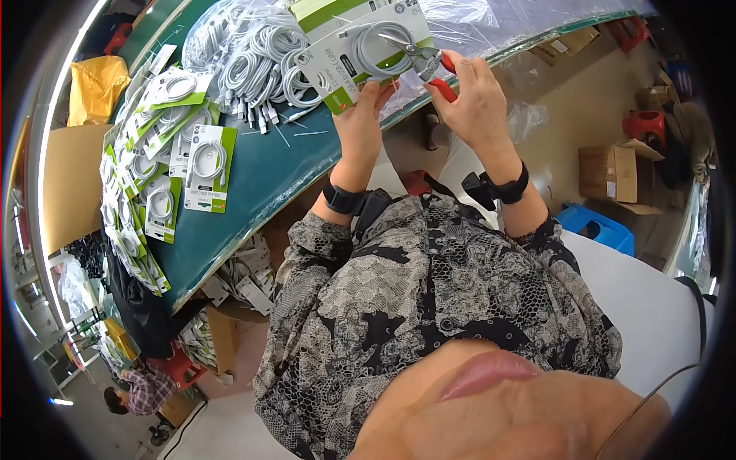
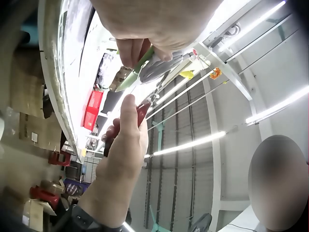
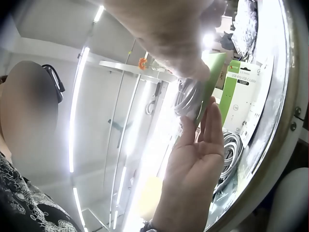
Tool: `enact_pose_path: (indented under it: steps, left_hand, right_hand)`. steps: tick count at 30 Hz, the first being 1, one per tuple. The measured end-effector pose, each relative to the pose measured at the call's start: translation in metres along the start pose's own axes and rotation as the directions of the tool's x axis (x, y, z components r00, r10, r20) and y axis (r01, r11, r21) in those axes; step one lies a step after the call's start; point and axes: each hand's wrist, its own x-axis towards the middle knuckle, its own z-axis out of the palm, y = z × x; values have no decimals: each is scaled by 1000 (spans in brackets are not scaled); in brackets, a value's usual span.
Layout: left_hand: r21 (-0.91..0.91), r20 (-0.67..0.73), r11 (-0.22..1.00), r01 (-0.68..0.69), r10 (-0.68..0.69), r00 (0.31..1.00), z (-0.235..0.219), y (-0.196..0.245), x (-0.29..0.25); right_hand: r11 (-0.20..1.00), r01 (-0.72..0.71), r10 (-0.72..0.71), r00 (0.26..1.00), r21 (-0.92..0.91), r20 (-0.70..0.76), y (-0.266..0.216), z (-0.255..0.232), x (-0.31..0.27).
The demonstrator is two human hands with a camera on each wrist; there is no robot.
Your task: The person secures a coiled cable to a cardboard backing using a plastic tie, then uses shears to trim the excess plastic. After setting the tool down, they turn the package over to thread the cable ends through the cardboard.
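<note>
Green worktop [image 1: 264, 172] fills one side of the room, bearing packaged cables [image 1: 157, 123] and loose cables [image 1: 257, 69]; cartons [image 1: 606, 175] stand on the floor. Pinched in the left hand [image 1: 360, 126] is a card [image 1: 322, 65] with a coil [image 1: 359, 55] on its front. The right hand [image 1: 477, 103] grips red-handled cutters [image 1: 426, 63], blades over the coil.

A blue stool [image 1: 618, 235] stands near an open cardboard box [image 1: 606, 173], a red stool [image 1: 642, 124] beyond.
</note>
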Motion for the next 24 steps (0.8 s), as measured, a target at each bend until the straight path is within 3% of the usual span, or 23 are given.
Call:
enact_pose_path:
  steps: [15,18,24]
  left_hand:
    - [-10,-46,999,-38,37,998,0,-1,-4]
    - [140,-86,986,-88,101,991,-2,-5,-6]
    - [213,-73,971,-107,126,989,-7,-7,-4]
  right_hand:
    - [999,-33,33,999,12,2,-9,9,0]
    - [1000,-20,20,1000,-15,-7,-11,12,-1]
    - [999,-37,37,999,23,16,-10,16,-4]
